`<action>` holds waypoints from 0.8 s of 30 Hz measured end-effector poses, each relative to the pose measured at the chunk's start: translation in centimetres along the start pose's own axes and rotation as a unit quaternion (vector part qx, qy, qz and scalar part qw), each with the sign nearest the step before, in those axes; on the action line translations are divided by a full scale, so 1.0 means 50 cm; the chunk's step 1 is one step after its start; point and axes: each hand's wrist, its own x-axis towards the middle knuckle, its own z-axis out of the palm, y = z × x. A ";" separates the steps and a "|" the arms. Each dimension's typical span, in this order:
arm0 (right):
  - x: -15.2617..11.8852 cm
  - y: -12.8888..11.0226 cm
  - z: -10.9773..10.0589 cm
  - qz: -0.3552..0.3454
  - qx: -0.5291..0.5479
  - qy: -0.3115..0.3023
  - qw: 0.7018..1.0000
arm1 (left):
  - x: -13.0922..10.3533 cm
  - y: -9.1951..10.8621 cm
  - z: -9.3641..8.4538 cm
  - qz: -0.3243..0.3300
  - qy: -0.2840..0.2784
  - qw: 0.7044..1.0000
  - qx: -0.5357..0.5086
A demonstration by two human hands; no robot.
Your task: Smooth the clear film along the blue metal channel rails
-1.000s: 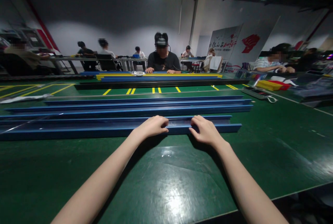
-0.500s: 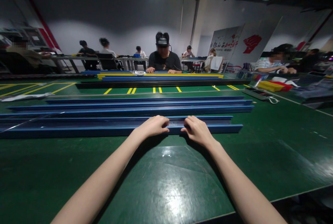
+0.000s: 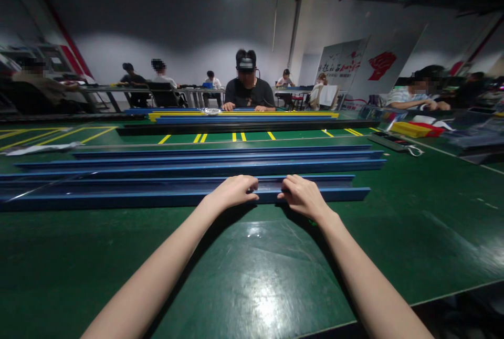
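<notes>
A long blue U-shaped channel [image 3: 149,196] lies across the green table in front of me, its left end running out of view. My left hand [image 3: 237,190] grips its near wall, thumb on the front side and fingers curled over into the trough. A short gap to the right, my right hand [image 3: 302,192] takes the same wall in a similar way, its wrist bent. The fingertips of both hands are partly hidden inside the channel. Just beyond lie more blue channels [image 3: 275,166], parallel to this one.
Farther back are a black strip [image 3: 244,128] and yellow strips [image 3: 252,115], with a co-worker [image 3: 249,89] seated behind them. A phone [image 3: 394,142] and a yellow tray [image 3: 410,129] lie at right. White wrapping [image 3: 53,148] is at far left.
My right hand and wrist have shifted slightly to the right. The view has moved a little; both hands stay on the channel.
</notes>
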 end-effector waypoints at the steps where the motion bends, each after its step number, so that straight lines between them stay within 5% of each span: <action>1: -0.002 0.003 -0.001 0.001 0.001 0.000 1.000 | 0.000 0.000 0.002 0.007 0.003 1.000 0.000; 10: -0.015 0.017 -0.016 0.023 0.005 -0.014 1.000 | 0.001 -0.002 0.025 0.069 0.011 0.998 0.004; 24: -0.029 0.038 -0.020 0.047 -0.003 -0.010 0.999 | 0.004 -0.009 0.031 0.064 0.016 0.997 0.030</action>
